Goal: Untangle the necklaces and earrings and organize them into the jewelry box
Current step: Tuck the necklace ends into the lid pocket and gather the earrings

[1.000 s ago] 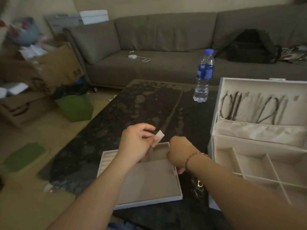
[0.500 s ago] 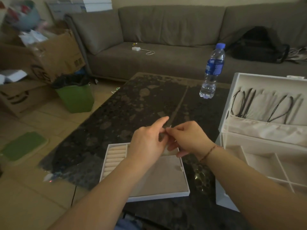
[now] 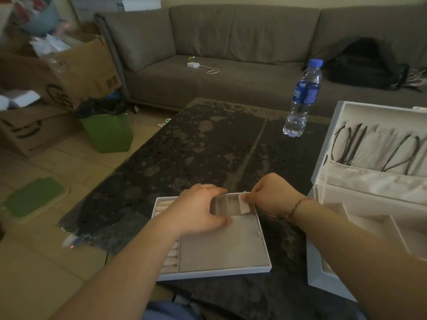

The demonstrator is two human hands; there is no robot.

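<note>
My right hand (image 3: 270, 195) pinches a small pale card (image 3: 243, 205) between thumb and fingertips at the far right corner of the removable tray (image 3: 221, 255); whether an earring sits on the card cannot be determined. My left hand (image 3: 198, 211) rests on the tray with fingers spread and straight across the small divided compartments, grasping nothing. The tray lies flat on the dark bench (image 3: 208, 144), with ring rolls (image 3: 169, 257) along its left side. The jewelry box (image 3: 369, 181) stands open just to the right, touching the bench, with dark necklaces (image 3: 351, 144) hanging inside its raised lid. A water bottle (image 3: 302, 98) stands upright farther back, near the sofa (image 3: 231, 54).
</note>
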